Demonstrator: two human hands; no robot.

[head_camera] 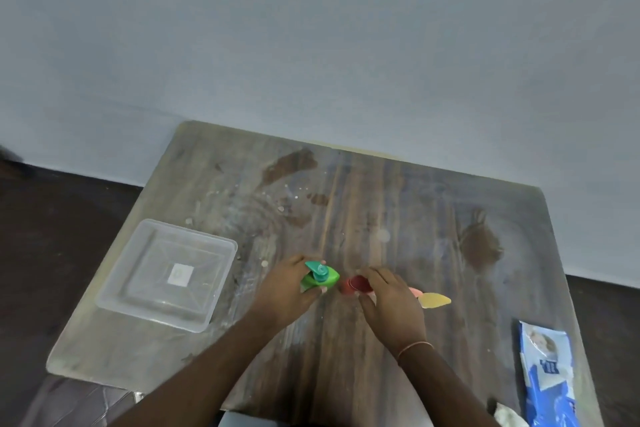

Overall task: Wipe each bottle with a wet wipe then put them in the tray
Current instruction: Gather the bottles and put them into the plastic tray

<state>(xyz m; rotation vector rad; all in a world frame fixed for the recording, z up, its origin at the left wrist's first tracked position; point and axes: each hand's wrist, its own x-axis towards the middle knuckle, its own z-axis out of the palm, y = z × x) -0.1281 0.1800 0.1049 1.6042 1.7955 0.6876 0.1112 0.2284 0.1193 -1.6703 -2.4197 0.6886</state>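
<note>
Nearest, the wipes packet (549, 374) lies at my right on the counter (346, 357). Farther out, my left hand (287, 291) grips the green bottle (320, 279); my right hand (391, 302) curls round the red bottle (356, 283). Leftward sits the clear tray (114, 295), apart from both.

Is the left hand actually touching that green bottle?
Touching. In the head view the left hand has its fingers curled round the green bottle, thumb on the near side, with no gap between them.
</note>
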